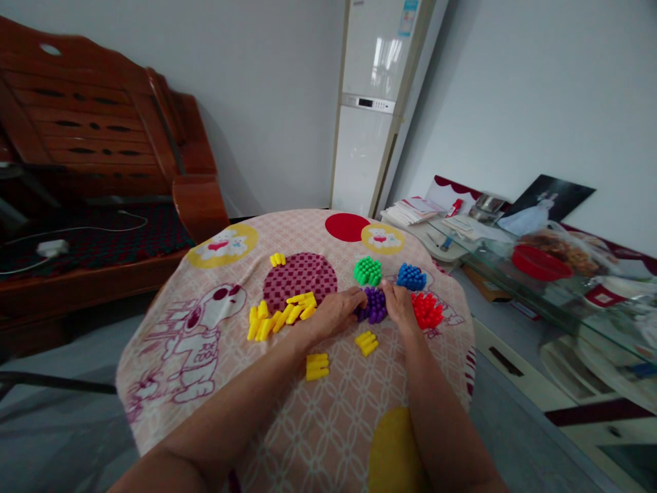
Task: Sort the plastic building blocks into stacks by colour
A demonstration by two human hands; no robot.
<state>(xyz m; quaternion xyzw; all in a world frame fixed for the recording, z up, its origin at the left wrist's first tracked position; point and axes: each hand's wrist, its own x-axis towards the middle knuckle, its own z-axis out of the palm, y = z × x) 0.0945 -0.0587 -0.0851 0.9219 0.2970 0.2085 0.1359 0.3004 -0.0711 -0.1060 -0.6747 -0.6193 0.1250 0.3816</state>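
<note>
In the head view, a tight cluster of small purple plastic pegs (374, 305) stands on the cloth between my two hands. My left hand (341, 306) presses against its left side with curled fingers, the tips partly hidden. Against the right side rests my right hand (399, 301), thumb and fingers closed at the cluster's edge. Green pegs (368, 271) are grouped just behind, blue pegs (411, 276) behind to the right, and red pegs (426, 310) right beside my right hand. Loose yellow pegs (287, 314) lie left of my left hand, with smaller yellow groups (366, 343) nearer me.
A patterned cloth covers the round table (205, 438). To the right is a glass-topped cabinet (477, 253) bearing papers, a red bowl (541, 263) and other items. A wooden bench (92, 130) stands at left, and a tall white fridge (367, 144) behind.
</note>
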